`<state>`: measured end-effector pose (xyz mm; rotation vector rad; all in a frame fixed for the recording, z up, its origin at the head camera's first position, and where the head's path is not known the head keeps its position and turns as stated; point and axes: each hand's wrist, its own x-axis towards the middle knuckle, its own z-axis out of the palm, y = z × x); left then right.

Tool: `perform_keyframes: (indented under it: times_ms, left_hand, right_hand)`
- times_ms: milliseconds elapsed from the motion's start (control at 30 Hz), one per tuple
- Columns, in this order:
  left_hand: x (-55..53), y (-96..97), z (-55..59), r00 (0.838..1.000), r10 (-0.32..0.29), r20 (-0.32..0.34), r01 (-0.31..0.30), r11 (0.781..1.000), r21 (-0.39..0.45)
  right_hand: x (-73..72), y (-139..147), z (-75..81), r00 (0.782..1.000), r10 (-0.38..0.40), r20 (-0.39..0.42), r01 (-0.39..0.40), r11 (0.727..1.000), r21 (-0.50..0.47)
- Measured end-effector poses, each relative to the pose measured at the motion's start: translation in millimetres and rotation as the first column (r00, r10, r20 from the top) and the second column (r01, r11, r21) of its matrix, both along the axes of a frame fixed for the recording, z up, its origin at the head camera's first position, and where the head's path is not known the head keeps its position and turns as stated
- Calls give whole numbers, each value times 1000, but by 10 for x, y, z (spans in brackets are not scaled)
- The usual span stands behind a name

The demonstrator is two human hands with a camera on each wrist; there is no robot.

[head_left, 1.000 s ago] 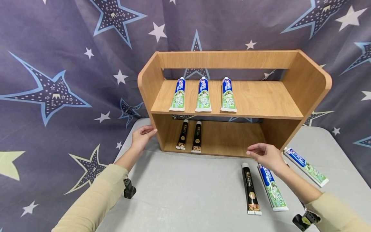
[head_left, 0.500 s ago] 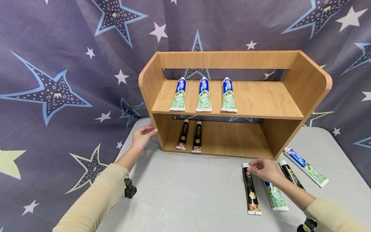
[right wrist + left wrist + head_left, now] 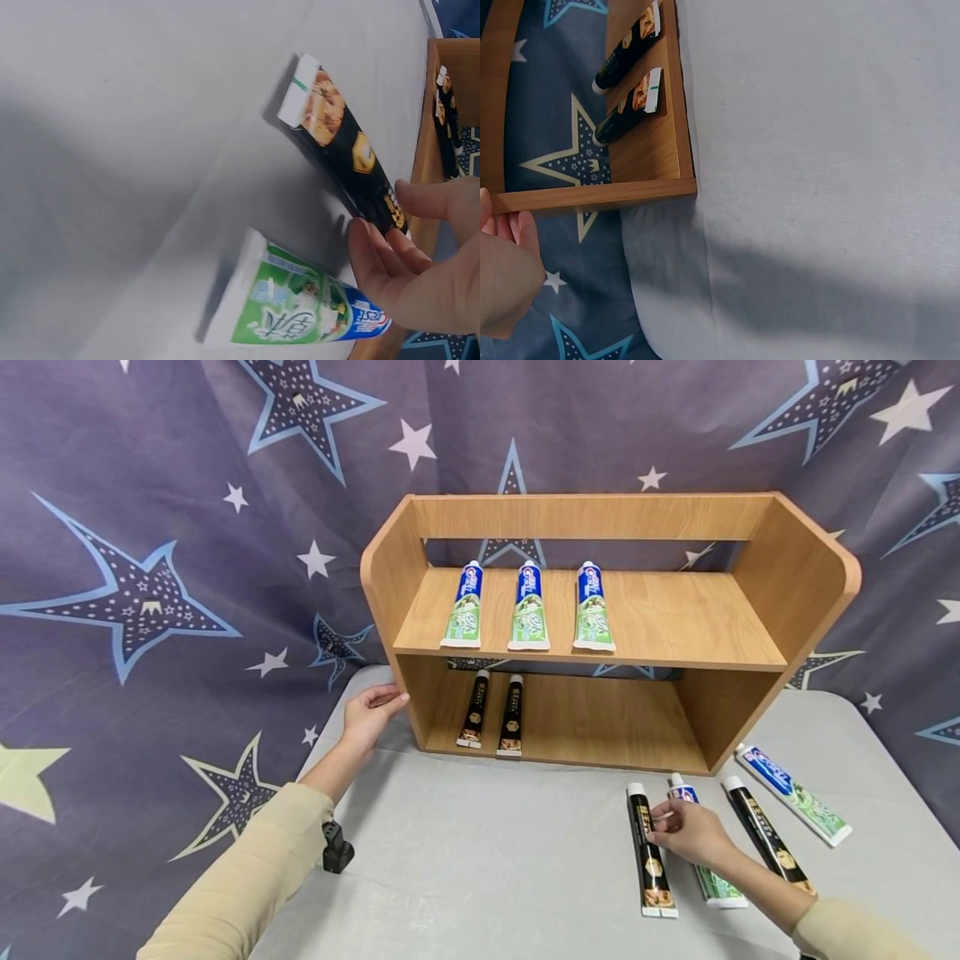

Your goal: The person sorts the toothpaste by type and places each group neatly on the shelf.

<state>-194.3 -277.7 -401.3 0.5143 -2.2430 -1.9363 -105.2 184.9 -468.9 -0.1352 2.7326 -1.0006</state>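
Toothpaste tube (image 3: pixel 650 853) in right hand (image 3: pixel 692 833)

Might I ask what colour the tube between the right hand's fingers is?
Mostly black with gold; the tube shows best in the right wrist view.

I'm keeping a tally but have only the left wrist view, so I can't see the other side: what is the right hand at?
Observer: The right hand has its thumb and fingers at the capped half of a black toothpaste tube.

Operator: Is there anything on the upper shelf?

Observer: Yes, three blue-and-green toothpaste tubes lie there in a row, caps toward the back.

Operator: And what other tubes lie on the table?

Observer: To the right of the one at the hand, a second black tube lies between two more blue-and-green tubes.
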Motion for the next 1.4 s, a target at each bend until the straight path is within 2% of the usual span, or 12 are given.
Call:
perform_keyframes:
  times_ms: [267,667,1000,1133,1400]
  left_hand:
    - [8,8,10,1000,0,8,0,1000,-1]
    - [20,2,13,1000,-5,11,5,1000,0]
    - [7,-11,-8,1000,-4,15,4,1000,-1]
    - [1,-5,-8,1000,-7,12,7,1000,-8]
    - [16,-14,42,1000,-30,7,30,999,18]
  right_hand:
    - [68,-60,-69,997,-62,35,63,998,-25]
    - [102,-213,-64,982,-162,93,160,987,32]
    - [109,-250,-96,983,-163,89,158,986,60]
    - [78,-230,-83,971,-180,160,179,984,20]
    - [33,-202,-64,924,-209,321,245,967,-76]
